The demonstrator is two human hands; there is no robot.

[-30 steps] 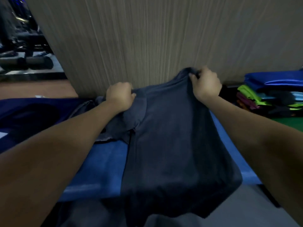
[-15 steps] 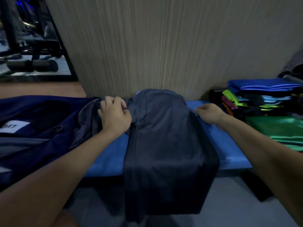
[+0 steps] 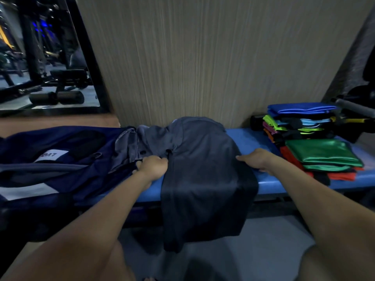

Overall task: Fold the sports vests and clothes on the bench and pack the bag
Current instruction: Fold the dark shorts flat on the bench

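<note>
A dark grey shirt [image 3: 205, 179] lies across the blue bench [image 3: 251, 142], its lower part hanging over the front edge. My left hand [image 3: 153, 166] grips the shirt's left edge, fingers curled into the cloth. At the shirt's right edge rests my right hand [image 3: 257, 161], fingers stretched flat towards the cloth. A navy bag [image 3: 50, 165] with a white label lies open on the bench to the left. On the right sit stacks of folded vests, blue on top [image 3: 300, 108] and green in front [image 3: 322, 153].
A wood-grain wall panel [image 3: 203, 57] stands right behind the bench. A mirror [image 3: 40, 57] at the left shows gym machines. Grey floor [image 3: 274, 240] lies below the bench's front edge. Dark gym gear [image 3: 355, 110] sits at the far right.
The shirt, held up by both hands a second ago, now lies on the bench. Both hands have moved down and towards me along its side edges; my right hand has let go.
</note>
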